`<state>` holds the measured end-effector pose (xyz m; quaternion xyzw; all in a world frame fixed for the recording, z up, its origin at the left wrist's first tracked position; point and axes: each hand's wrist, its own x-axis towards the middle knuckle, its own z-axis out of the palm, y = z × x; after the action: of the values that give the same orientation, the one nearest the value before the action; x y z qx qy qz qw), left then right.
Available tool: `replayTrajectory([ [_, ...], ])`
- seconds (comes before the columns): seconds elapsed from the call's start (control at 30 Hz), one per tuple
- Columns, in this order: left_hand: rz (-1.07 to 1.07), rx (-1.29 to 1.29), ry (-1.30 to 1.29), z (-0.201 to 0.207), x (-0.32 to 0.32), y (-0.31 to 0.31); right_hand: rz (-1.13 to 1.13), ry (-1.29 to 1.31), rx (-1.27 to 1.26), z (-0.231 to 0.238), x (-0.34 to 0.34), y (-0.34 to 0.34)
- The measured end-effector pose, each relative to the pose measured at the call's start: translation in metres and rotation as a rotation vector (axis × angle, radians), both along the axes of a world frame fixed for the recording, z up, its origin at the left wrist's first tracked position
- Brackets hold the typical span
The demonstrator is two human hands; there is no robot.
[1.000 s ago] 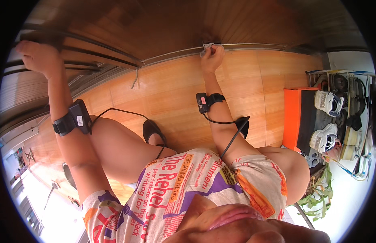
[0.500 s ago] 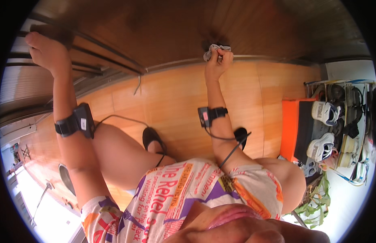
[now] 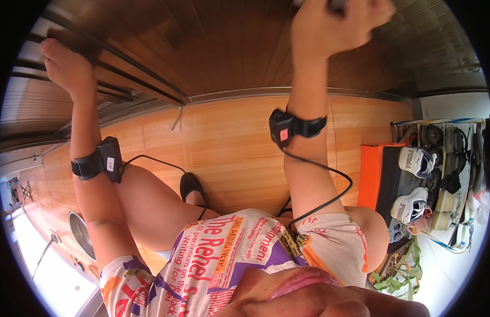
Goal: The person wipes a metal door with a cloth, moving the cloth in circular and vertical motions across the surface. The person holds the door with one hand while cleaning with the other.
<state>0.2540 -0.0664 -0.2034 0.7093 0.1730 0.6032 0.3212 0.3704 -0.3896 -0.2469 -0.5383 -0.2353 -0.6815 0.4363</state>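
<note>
At the top of the frame, right of centre, the right hand point(image 3: 335, 24) is raised against a dark brown wooden door point(image 3: 224, 47), its fingers clenched around a small dark object point(image 3: 337, 5) that is mostly cut off by the frame's upper edge, so its kind cannot be told. At the upper left the left hand point(image 3: 68, 66) rests on dark horizontal metal bars point(image 3: 123, 58) that run diagonally across the door; its fingers curl over a bar, gripping it. Each wrist carries a black strap with a small black box, 1 on the left wrist point(image 3: 105, 158) and 1 on the right wrist point(image 3: 287, 129), and a thin black cable trails from each toward the body. Below the door a metal threshold strip point(image 3: 239, 94) crosses the frame, and under it lies a light wooden floor point(image 3: 229, 148). A black shoe point(image 3: 191, 185) shows on that floor near the centre. At the right edge stands a shoe rack point(image 3: 445, 158) with white sneakers, beside an orange box point(image 3: 369, 174).
</note>
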Motion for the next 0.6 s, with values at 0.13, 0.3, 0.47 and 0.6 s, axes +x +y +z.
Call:
replayTrajectory([
  [0.13, -0.041, -0.058, 0.023, 0.001, 0.002, 0.001, 0.047, 0.315, 0.093, -0.137, -0.036, 0.008],
  [0.3, -0.009, -0.028, 0.014, -0.001, 0.003, 0.005, 0.039, 0.588, 0.119, -0.198, -0.063, 0.012],
  [0.47, -0.056, -0.027, 0.017, -0.002, 0.003, 0.007, -0.078, 0.109, 0.049, -0.075, -0.029, 0.013],
  [0.6, -0.020, -0.019, -0.006, -0.003, 0.001, 0.009, 0.334, 0.078, 0.212, 0.044, -0.028, 0.014],
])
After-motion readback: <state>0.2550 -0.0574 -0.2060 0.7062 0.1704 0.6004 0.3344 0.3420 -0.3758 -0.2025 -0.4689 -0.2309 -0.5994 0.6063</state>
